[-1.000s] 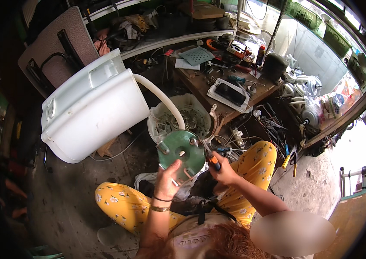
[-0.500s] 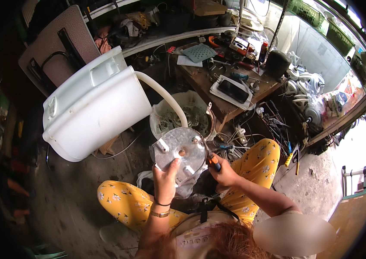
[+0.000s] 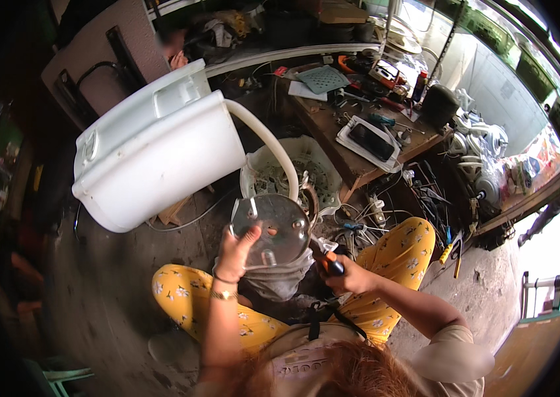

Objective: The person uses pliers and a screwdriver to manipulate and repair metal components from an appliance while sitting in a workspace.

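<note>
The left hand (image 3: 237,251) was raised in front of the person, its fingers closed on the lower left edge of a round metal plate (image 3: 272,228), thumb lying across the face of it. The plate was held up and tilted, its shiny face turned toward the camera (with small lugs or bolt heads showing on it), just above a grey, cloth-like bundle (image 3: 277,281) between the knees.

The right hand (image 3: 349,278) was curled tightly round the orange and black handle of a tool (image 3: 328,261), probably pliers or a screwdriver; its working end pointed up and left toward the plate's lower right edge, though whether it touched the plate could not be told.

The person sat on the dirty concrete floor (image 3: 108,298) in yellow flowered trousers (image 3: 399,255), knees spread to either side. Just beyond the plate stood a white perforated tub (image 3: 296,169) holding tangled wire, and a pale curved hose (image 3: 267,142) ran over it from a large white plastic housing (image 3: 161,152) lying tipped on its side to the left. A wooden bench (image 3: 353,155) stood to the right behind the tub, carrying a white tray with a dark panel (image 3: 372,139), a blue-green mesh piece (image 3: 321,78) and scattered hand tools. Cables and loose tools (image 3: 376,218) lay on the floor below the bench.
</note>
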`<control>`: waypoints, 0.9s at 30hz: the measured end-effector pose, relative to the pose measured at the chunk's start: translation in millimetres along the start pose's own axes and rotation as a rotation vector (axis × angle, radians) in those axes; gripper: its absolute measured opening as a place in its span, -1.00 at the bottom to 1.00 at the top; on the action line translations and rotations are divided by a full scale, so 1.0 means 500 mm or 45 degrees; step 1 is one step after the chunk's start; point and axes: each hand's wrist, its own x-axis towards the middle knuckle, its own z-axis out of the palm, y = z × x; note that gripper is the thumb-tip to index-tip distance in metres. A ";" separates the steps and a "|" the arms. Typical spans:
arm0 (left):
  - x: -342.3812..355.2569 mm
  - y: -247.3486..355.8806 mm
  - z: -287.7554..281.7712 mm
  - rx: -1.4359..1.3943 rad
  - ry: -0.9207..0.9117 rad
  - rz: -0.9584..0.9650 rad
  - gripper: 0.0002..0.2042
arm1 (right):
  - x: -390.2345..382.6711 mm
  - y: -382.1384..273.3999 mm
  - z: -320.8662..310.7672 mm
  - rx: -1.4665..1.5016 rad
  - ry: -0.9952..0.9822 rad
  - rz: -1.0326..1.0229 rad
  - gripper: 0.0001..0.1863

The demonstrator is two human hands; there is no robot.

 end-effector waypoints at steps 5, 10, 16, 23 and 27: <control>0.047 0.042 -0.055 0.211 -0.384 0.057 -0.68 | -0.021 0.008 -0.003 0.481 -0.510 0.379 -0.44; 0.043 0.055 -0.059 0.502 -0.503 0.438 -0.46 | -0.020 -0.011 0.027 0.943 -0.710 0.238 -0.66; 0.042 0.142 -0.050 0.585 -0.705 0.633 -0.36 | -0.042 -0.064 0.081 0.950 -0.701 0.224 -0.67; 0.039 0.133 -0.027 0.348 -0.578 0.147 -0.69 | -0.007 -0.019 0.031 0.107 -0.088 0.235 -0.78; 0.025 0.093 -0.017 0.140 -0.416 -0.218 -0.67 | 0.017 0.012 0.003 -0.286 0.101 0.123 -0.81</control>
